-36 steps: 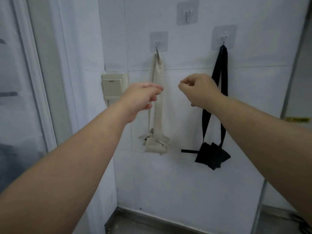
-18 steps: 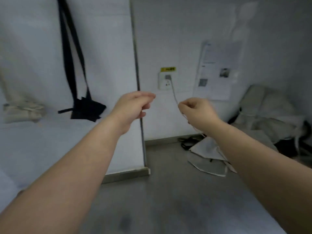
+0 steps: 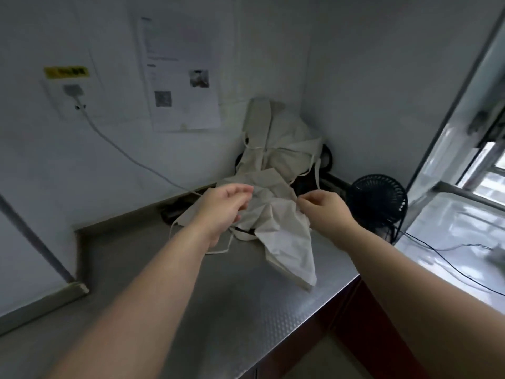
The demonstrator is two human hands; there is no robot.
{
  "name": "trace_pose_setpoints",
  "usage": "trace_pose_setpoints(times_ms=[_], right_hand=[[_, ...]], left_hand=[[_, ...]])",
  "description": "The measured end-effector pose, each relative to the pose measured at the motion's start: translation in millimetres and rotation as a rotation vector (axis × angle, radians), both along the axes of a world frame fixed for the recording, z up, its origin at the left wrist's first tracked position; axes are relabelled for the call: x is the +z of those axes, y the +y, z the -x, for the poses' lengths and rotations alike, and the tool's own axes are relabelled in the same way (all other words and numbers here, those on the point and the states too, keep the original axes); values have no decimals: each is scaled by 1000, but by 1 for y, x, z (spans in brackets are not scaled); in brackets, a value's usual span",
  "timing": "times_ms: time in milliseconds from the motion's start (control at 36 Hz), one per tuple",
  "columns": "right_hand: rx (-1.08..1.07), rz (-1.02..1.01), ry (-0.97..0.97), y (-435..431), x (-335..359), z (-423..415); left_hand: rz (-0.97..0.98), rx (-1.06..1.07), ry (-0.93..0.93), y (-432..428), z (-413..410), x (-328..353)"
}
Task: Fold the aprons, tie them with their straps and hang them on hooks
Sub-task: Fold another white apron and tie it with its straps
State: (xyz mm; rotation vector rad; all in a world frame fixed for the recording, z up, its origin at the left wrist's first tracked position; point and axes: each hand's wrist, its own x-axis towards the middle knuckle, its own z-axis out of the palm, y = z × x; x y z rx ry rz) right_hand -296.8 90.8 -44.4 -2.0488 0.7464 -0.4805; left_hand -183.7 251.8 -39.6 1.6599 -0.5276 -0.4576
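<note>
A crumpled beige apron lies on the steel counter, its thin straps looping out to the left. Behind it, a second beige apron is heaped up against the wall corner. My left hand hovers over the near apron's left part with its fingers relaxed and holds nothing. My right hand is at the apron's upper right edge with curled fingers, the fingertips close to the cloth. No cloth shows inside its grip.
A small black fan stands on the counter right of the aprons, its thin cable trailing right. A white cable runs from a wall socket down to the counter. A paper notice hangs on the wall. The counter's edge drops off at lower right.
The view has swung right, away from the wall hooks with the hung beige and black bundles, to the counter corner. Both hands have gone forward and down to the crumpled apron.
</note>
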Motion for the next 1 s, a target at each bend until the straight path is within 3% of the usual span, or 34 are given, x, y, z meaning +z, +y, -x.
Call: trace_pose_setpoints(times_ms=[361, 528, 778, 1000], right_hand=[[13, -80, 187, -64, -76, -20], [-3, -62, 258, -99, -91, -60], [51, -75, 296, -127, -113, -105], [203, 18, 347, -126, -123, -113]], left_hand=[[-385, -98, -58, -76, -33, -85], [-619, -158, -215, -124, -82, -108], [-732, -223, -245, -173, -121, -167], [-795, -296, -163, -138, -85, -180]])
